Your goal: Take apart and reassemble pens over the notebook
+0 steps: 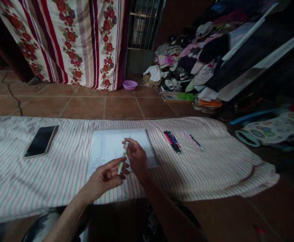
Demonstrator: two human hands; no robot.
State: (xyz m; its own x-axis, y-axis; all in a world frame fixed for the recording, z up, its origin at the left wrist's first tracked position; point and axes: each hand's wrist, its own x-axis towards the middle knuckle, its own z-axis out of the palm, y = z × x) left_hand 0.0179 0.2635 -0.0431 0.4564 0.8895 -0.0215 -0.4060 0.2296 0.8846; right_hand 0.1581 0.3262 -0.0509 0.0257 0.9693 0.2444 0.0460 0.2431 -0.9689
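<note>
A slim pale green and white pen [124,155] is held at a tilt between my two hands, above a spiral notebook [98,136]. My left hand [109,174] has its fingers around the pen's lower end. The upper part sits in the closed fingers of my right hand [136,155], with a thin tip poking out above. The open notebook page is white with faint printed lines along its left side, and its coil binding runs down the right edge. Both forearms reach in from the bottom of the view.
A striped cloth [68,174] covers the low surface. On it lie a dark-screened phone [41,141] at left, several pens [172,142] right of the notebook, and a pink and a dark pen [193,141] beyond. A purple basin [130,85] and heaped clothes [187,64] stand behind.
</note>
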